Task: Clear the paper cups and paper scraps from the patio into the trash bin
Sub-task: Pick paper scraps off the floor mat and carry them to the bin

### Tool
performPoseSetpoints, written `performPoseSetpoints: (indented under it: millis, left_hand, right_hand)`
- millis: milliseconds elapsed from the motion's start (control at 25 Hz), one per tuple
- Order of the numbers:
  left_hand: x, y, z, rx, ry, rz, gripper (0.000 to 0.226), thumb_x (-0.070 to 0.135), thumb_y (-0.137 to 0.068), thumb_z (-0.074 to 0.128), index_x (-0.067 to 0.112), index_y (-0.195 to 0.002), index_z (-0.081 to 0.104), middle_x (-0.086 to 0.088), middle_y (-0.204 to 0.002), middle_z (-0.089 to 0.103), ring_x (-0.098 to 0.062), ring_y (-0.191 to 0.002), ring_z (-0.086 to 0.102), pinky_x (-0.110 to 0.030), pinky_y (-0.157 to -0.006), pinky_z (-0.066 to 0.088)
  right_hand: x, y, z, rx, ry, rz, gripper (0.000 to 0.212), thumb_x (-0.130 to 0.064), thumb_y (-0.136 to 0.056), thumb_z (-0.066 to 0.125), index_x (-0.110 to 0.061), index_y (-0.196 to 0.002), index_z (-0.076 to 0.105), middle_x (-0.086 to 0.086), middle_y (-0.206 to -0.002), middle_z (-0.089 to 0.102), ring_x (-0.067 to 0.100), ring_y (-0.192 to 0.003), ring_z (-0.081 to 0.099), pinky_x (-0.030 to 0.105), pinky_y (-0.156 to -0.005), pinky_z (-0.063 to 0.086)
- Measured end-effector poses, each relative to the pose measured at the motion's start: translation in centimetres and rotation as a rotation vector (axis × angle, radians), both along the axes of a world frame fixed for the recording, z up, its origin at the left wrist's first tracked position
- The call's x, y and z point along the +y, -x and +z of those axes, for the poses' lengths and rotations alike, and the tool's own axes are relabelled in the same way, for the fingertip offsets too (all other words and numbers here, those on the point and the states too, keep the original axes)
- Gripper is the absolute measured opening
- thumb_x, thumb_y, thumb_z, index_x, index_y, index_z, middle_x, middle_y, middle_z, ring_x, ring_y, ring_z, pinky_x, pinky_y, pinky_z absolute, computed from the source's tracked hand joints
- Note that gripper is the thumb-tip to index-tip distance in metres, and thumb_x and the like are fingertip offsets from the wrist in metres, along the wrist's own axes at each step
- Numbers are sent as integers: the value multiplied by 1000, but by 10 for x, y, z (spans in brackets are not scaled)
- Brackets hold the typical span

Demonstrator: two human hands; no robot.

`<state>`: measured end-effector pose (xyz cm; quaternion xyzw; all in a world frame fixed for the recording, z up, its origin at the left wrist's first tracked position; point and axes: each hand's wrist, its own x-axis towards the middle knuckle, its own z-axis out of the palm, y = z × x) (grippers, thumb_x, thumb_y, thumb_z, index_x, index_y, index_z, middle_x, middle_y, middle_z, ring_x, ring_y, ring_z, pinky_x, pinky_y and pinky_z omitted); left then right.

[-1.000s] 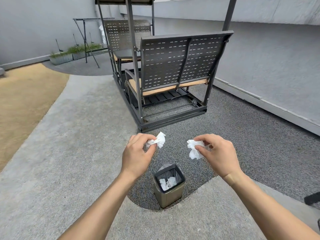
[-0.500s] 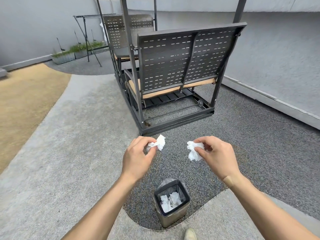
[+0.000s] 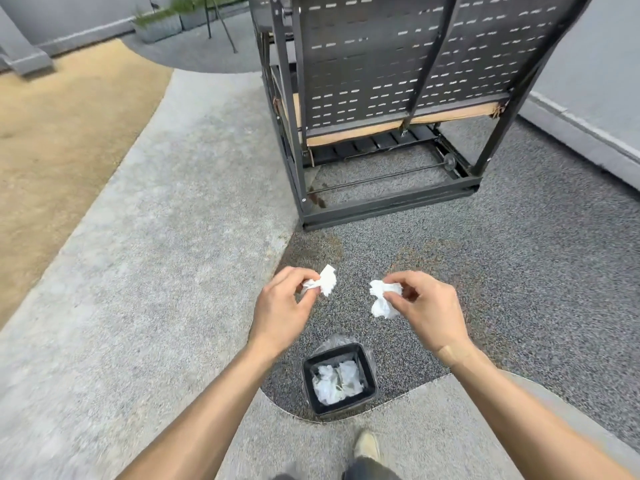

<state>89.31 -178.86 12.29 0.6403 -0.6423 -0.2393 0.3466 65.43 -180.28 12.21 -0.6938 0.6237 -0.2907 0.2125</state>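
Note:
My left hand pinches a crumpled white paper scrap between thumb and fingers. My right hand pinches a second white paper scrap the same way. Both hands are held out in front of me, a little beyond and above the trash bin, a small square bin with a black rim and a clear liner. The bin stands on the dark gravel and holds several crumpled white papers. No paper cups are in view.
A dark metal swing bench with a perforated back and a floor frame stands just beyond the hands. A grey wall runs on the right. Light concrete paving curves on the left, beside tan ground. My shoe is behind the bin.
The view has tilted down and moved closer; the bin now sits nearer, directly below and between my hands. Both hands still hold their scraps.

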Motion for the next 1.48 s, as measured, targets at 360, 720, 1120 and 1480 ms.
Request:
performPoseSetpoints:
  millis: [360,720,1120,1480]
  left_hand:
    - [-53,-26,-120,-26,-260,-30,22,21,-88,66,29,-109,65,10,-113,63,-28,-81,67,-33,-78,56]
    - [-60,-22,-395,-99,-524,-150,22,28,-88,66,24,-110,65,8,-107,63,-13,-85,63,-30,-77,54]
    - [-22,3,-606,-382,-636,-309,22,32,-92,58,24,-113,58,0,-112,58,-27,-94,64,-36,-69,50]
    - [-22,9,-572,-544,-675,-301,37,45,-91,57,24,-121,52,1,-118,54,-22,-112,53,-38,-72,52]
  right_hand:
    - [-49,-27,-133,45,-230,-8,25,-26,-79,75,-32,-103,69,-12,-95,68,-8,-73,57,23,-76,55]
    - [-45,-39,-397,154,-539,-54,26,-23,-83,72,-29,-109,68,-2,-104,70,3,-65,60,11,-62,44]
    - [-34,-61,-594,392,-702,51,27,-23,-89,57,-25,-115,63,5,-114,66,30,-91,65,34,-75,49]
    - [-33,-58,-554,465,-783,76,44,-29,-88,57,-31,-131,50,2,-121,62,30,-93,66,35,-72,51]
